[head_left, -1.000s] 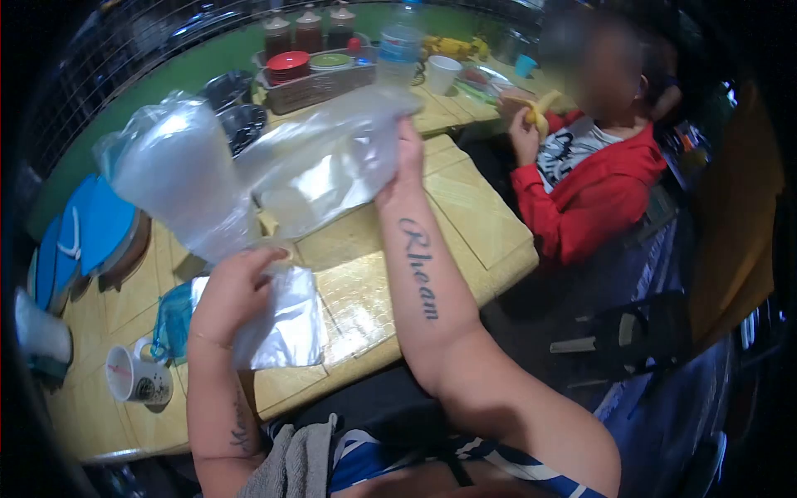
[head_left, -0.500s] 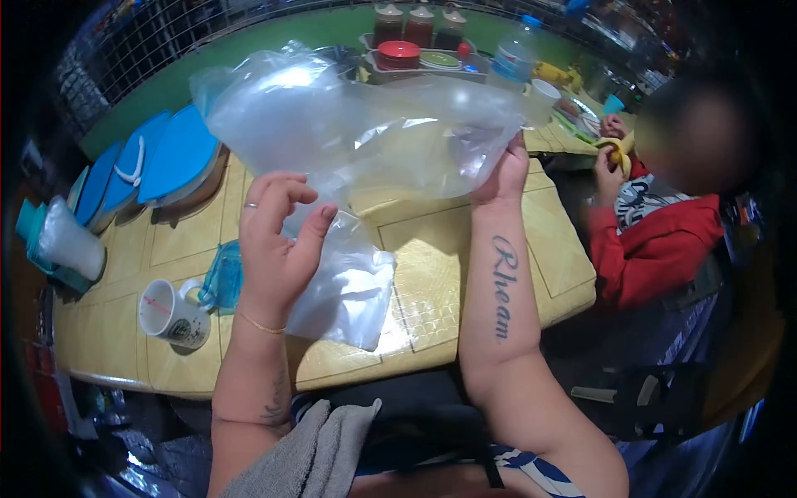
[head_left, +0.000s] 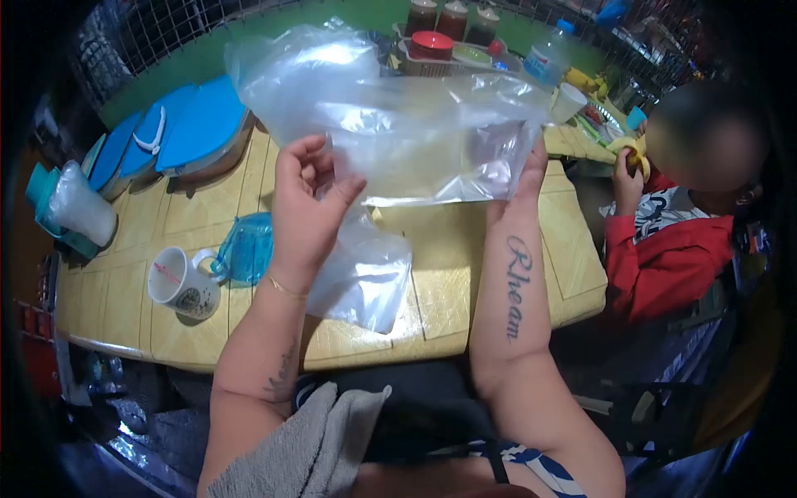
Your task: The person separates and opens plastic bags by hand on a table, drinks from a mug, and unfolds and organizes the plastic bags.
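A clear plastic bag (head_left: 440, 137) is spread out in the air above the table, between my two hands. At its right end my right hand (head_left: 529, 176) grips it, with the fingertips partly hidden by the film. My left hand (head_left: 311, 187) is at the bag's left edge, fingers loosely curled and thumb apart from them; whether it touches the film is unclear. More clear plastic (head_left: 303, 79) bulges up behind my left hand. Below that hand, a sheet of clear plastic (head_left: 365, 282) lies on the yellow table (head_left: 440, 307).
A white mug (head_left: 184, 282) and a blue plastic bag (head_left: 249, 249) stand left of my arm. Blue-lidded containers (head_left: 199, 124) line the far left. Sauce jars (head_left: 452, 21) and a water bottle (head_left: 548, 54) are at the back. Another person (head_left: 672, 241) sits at right holding a banana.
The bag has straightened into a flatter, more level shape between my hands. My left hand has come closer to its left edge. The whole view has shifted slightly.
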`<state>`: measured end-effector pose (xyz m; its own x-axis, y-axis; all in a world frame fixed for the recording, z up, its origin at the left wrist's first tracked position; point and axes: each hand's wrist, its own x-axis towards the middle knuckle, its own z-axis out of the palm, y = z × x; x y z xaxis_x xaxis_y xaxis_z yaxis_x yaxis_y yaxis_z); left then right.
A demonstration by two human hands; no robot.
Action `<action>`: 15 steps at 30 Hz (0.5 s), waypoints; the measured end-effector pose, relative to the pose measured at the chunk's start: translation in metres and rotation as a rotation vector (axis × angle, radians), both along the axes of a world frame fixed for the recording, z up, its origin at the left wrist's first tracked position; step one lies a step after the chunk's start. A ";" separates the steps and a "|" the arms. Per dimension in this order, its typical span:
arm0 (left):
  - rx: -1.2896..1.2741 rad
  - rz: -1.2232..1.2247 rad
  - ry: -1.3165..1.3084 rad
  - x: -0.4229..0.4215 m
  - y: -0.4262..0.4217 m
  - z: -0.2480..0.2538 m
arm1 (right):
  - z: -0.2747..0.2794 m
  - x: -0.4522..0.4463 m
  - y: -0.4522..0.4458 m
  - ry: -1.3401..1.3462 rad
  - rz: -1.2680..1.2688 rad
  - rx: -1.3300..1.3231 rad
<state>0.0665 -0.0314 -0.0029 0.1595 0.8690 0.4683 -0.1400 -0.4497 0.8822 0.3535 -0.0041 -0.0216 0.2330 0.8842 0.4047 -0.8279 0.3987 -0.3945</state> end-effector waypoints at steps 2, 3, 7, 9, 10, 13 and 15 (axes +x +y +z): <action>-0.101 -0.108 -0.149 -0.002 0.000 0.001 | 0.009 -0.011 -0.010 0.005 -0.060 -0.093; -0.116 -0.136 -0.176 -0.004 0.000 0.000 | 0.017 -0.017 -0.012 0.004 -0.089 -0.132; -0.123 -0.225 -0.243 -0.005 0.002 0.003 | 0.010 -0.013 0.000 0.100 0.135 -0.051; -0.145 -0.272 -0.263 -0.009 0.003 0.001 | 0.006 -0.013 0.002 0.045 0.076 -0.070; -0.145 -0.281 -0.291 -0.009 0.001 0.003 | 0.003 -0.012 0.003 0.044 0.093 -0.057; -0.160 -0.309 -0.373 -0.011 -0.001 0.007 | -0.004 -0.007 0.004 0.008 0.161 -0.005; -0.187 -0.333 -0.422 -0.013 0.000 0.007 | -0.006 -0.006 0.004 -0.009 0.186 0.019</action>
<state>0.0537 -0.0311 0.0044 0.2717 0.8780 0.3940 -0.6048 -0.1626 0.7796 0.3477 -0.0003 -0.0271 0.0627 0.9037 0.4235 -0.8844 0.2469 -0.3961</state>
